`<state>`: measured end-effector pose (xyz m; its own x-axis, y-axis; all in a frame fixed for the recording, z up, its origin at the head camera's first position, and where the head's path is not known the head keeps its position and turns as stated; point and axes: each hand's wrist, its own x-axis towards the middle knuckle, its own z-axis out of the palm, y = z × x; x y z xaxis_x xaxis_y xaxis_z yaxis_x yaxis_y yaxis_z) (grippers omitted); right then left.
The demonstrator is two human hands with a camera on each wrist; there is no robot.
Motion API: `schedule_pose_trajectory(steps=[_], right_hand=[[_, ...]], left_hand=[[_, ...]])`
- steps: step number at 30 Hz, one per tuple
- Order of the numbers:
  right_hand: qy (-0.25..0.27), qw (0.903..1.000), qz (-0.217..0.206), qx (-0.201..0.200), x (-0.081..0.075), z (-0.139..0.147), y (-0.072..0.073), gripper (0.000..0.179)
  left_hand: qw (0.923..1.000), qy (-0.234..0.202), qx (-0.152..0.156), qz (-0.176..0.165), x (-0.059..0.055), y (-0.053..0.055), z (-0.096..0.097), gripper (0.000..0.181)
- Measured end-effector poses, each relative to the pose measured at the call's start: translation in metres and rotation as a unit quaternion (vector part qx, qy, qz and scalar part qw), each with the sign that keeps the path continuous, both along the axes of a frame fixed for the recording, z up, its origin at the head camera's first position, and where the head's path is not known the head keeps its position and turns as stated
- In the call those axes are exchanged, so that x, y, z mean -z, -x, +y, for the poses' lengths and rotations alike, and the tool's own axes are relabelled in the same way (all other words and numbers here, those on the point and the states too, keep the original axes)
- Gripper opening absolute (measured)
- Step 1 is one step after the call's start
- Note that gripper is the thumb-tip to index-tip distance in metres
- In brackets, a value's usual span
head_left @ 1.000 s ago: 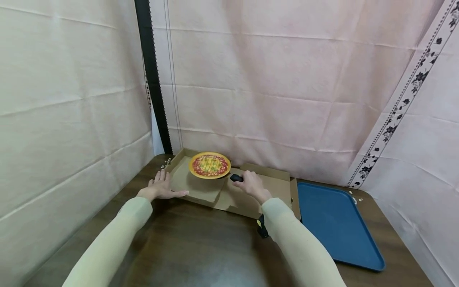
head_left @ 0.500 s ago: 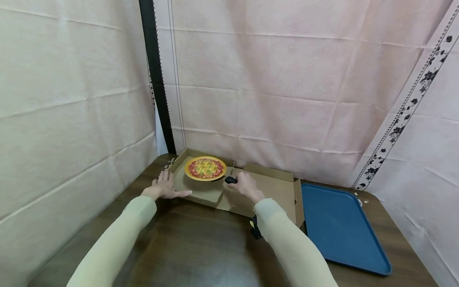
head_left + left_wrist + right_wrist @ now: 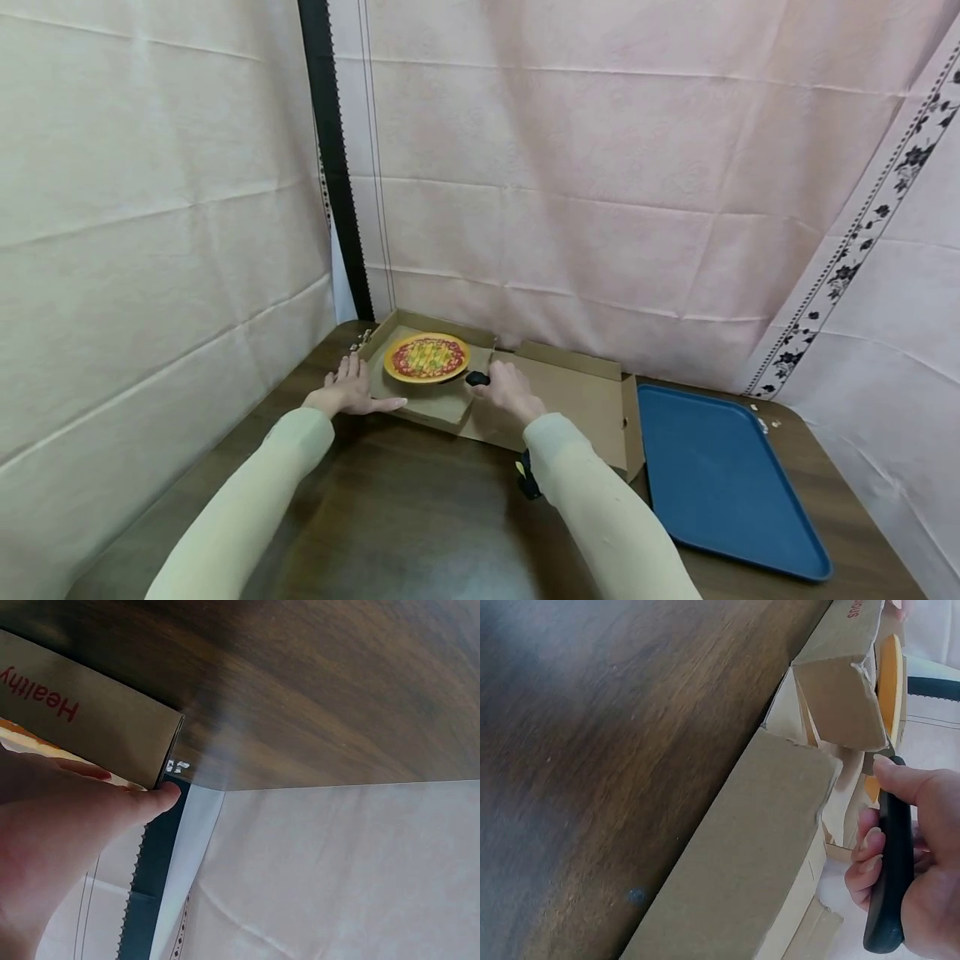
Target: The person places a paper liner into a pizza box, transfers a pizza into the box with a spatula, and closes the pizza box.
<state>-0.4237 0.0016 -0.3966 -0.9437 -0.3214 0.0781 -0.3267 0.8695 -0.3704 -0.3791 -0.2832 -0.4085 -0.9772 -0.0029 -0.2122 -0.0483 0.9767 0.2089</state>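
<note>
A round toy-like pizza (image 3: 427, 357) with a yellow-orange rim is low over the left half of an open cardboard pizza box (image 3: 431, 407). My right hand (image 3: 510, 390) grips the black handle (image 3: 894, 855) of a spatula; its blade is mostly hidden at the pizza's underside. Fingers are curled round the handle, the thumb on top. My left hand (image 3: 351, 388) lies on the box's front left corner, fingers spread and straight, thumb along the front wall. Red lettering (image 3: 37, 694) shows on that wall in the left wrist view.
The box's lid (image 3: 573, 400) lies flat to the right of its base. Beyond it a blue tray (image 3: 731, 475) lies on the dark wooden table (image 3: 420, 508). Small pale scraps (image 3: 763, 423) lie near the tray's far corner. Pale cloth (image 3: 600, 183) hangs at the back and sides.
The right hand with the spatula has moved left, and the pizza has come left and lower into the box's base. The left hand stays at the corner. The view has shifted slightly.
</note>
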Motion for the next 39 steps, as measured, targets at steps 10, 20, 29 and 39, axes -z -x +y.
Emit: schedule_pose_trajectory(steps=[10,20,29,39], right_hand=[[-0.037,0.9993,-0.001,0.003,0.004,-0.004,-0.001,0.033],[-0.096,0.9945,-0.036,-0.023,-0.025,-0.01,0.001,0.031],[-0.166,0.9821,-0.068,-0.058,-0.075,-0.011,0.003,0.022],[-0.172,0.9793,-0.085,-0.064,-0.09,-0.004,0.0,0.023]], left_hand=[[1.0,0.003,0.005,-0.006,0.0,-0.002,0.002,0.127],[0.9999,0.01,0.004,-0.013,-0.003,-0.002,0.001,0.127],[0.9998,0.012,0.007,-0.013,-0.006,-0.001,0.001,0.125],[0.9999,0.003,0.005,-0.012,-0.001,0.001,-0.003,0.135]])
